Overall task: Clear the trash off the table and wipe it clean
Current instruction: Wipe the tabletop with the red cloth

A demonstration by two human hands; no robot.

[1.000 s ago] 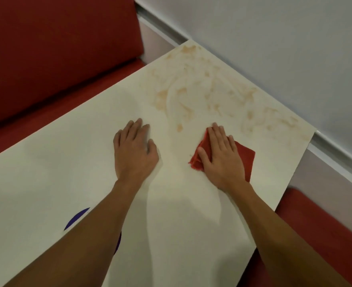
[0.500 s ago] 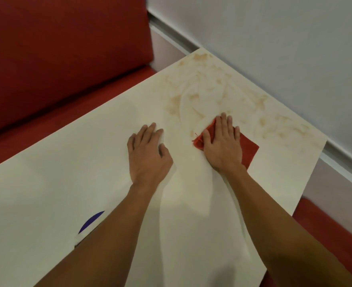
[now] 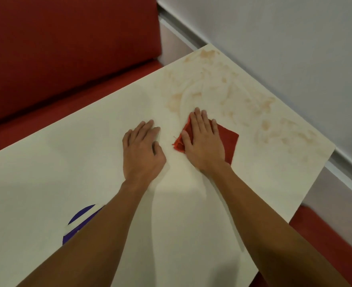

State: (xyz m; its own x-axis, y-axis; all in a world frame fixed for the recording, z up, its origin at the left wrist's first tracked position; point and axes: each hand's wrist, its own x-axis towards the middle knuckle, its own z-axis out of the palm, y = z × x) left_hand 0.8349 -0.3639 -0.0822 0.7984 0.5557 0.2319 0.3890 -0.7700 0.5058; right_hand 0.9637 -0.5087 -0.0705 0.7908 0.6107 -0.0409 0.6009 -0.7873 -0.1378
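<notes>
Red cloth (image 3: 229, 141) under flat right hand (image 3: 204, 147); left hand (image 3: 142, 156) flat on stained table (image 3: 67, 162).

Cream table (image 3: 67, 162), red cloth (image 3: 228, 141), tan smears (image 3: 222, 90)
The smears blotch and streak the table's far right corner; the cloth is plain. Far left, a deep red bench (image 3: 67, 48); right, a pale grey wall (image 3: 274, 38); near left, a purple mark (image 3: 82, 216).

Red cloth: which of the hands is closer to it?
Right. The right hand lies flat on top of the red cloth, pressing it to the table. The left hand rests flat on the bare table to the cloth's left, not touching it.
</notes>
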